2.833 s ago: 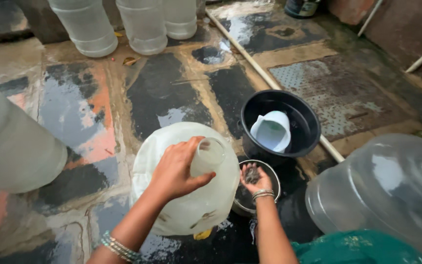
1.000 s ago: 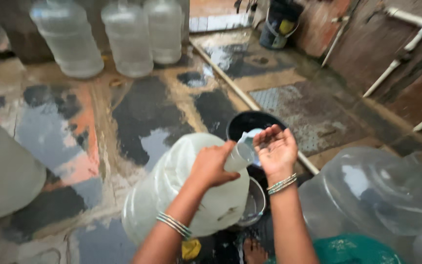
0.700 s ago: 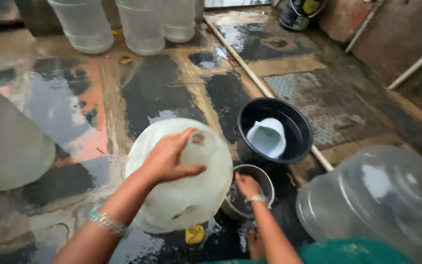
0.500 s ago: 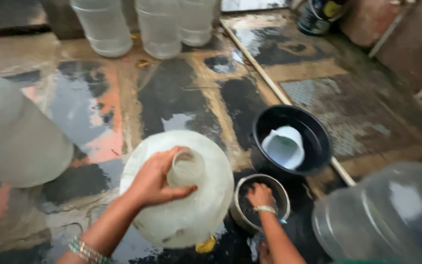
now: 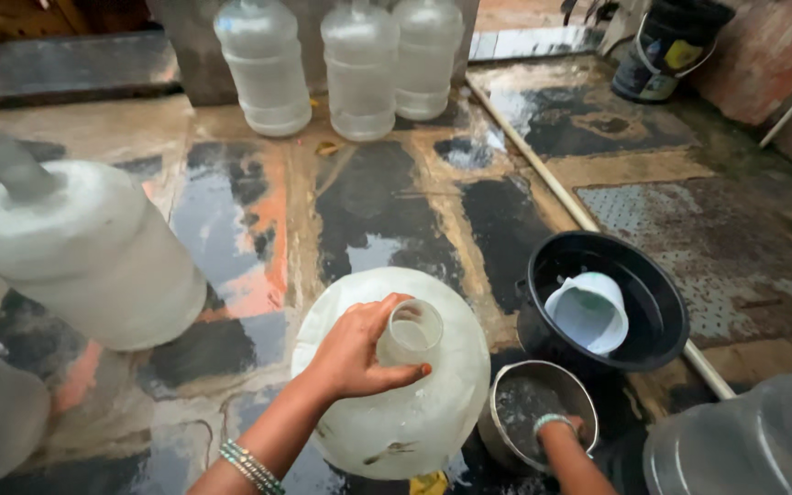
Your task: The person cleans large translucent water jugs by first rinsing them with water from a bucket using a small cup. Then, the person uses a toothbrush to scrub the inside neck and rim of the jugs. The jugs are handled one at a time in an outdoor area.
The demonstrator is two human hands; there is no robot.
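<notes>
My left hand (image 5: 357,350) grips the neck of a large translucent water jug (image 5: 396,412) that stands upright on the wet floor, its open mouth facing up. My right hand (image 5: 554,431) reaches down into a small metal pot (image 5: 506,403) just right of the jug; the fingers are hidden inside the pot, only the wrist with a bracelet shows. Behind the pot sits a black bucket (image 5: 662,312) with a white jug-shaped scoop (image 5: 588,312) inside it.
Three upright water jugs (image 5: 359,69) stand at the back by the wall. Another jug (image 5: 84,247) lies at the left and one (image 5: 753,440) at the lower right. A white pipe (image 5: 543,174) runs diagonally across the wet tiled floor. A dark bucket (image 5: 666,50) stands far right.
My right hand was up by the jug's mouth a second ago and has dropped into the metal pot. The left hand has kept its hold on the jug's neck.
</notes>
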